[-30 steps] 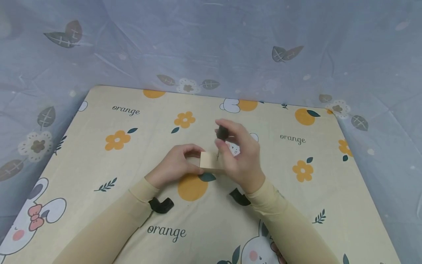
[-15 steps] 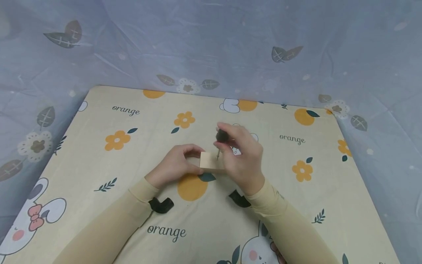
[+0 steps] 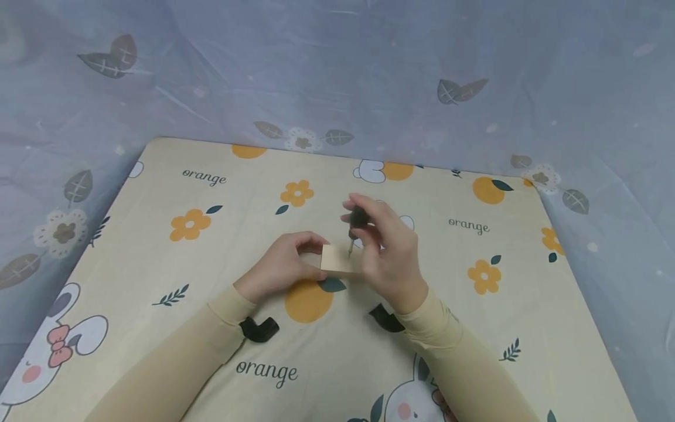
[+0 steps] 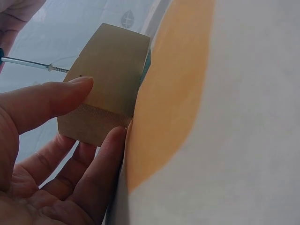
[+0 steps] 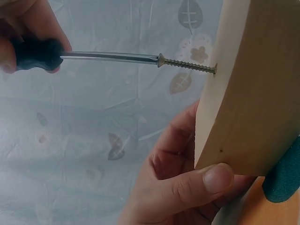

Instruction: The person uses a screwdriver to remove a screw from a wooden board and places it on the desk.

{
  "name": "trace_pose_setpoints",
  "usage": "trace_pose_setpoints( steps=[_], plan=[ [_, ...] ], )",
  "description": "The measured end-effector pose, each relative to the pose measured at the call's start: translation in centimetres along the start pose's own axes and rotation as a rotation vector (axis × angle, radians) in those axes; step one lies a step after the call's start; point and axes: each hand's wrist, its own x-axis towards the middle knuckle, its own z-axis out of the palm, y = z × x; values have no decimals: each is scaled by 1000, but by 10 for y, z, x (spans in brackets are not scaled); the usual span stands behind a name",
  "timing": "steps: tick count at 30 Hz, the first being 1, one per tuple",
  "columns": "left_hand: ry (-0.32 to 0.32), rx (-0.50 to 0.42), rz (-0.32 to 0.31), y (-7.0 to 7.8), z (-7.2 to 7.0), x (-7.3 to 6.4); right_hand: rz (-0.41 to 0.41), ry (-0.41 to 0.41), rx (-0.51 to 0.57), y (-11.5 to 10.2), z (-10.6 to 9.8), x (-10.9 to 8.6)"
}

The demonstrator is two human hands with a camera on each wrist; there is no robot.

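Observation:
My left hand [image 3: 282, 265] grips the near left end of a pale wooden block [image 3: 334, 258] on the table, thumb on one face and fingers on the opposite side. Over the block, my right hand [image 3: 392, 258] pinches the black handle of a screwdriver [image 5: 40, 54] between thumb and fingers. The screwdriver's steel shaft meets the head of a brass-coloured screw [image 5: 187, 65]. Only the screw's tip end enters the block; most of its thread shows outside. In the left wrist view, the screw [image 4: 59, 69] stands out from the block beyond my left thumb.
A cream tablecloth [image 3: 221, 275] printed with oranges, flowers and rabbits covers the table. Behind it hangs a blue-grey patterned curtain [image 3: 327, 70]. Black straps [image 3: 259, 330] stick out at both wrists.
My right fingers have shifted their hold around the screwdriver handle, which stays above the block. The left hand and block keep their place, and the head view has moved very slightly.

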Motion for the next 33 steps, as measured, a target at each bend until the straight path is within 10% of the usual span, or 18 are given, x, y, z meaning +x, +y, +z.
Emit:
trace_pose_setpoints(
  steps=[33],
  plan=[
    [-32,56,2,8,-5,-6,-9,54,117,2,-14,8]
  ],
)
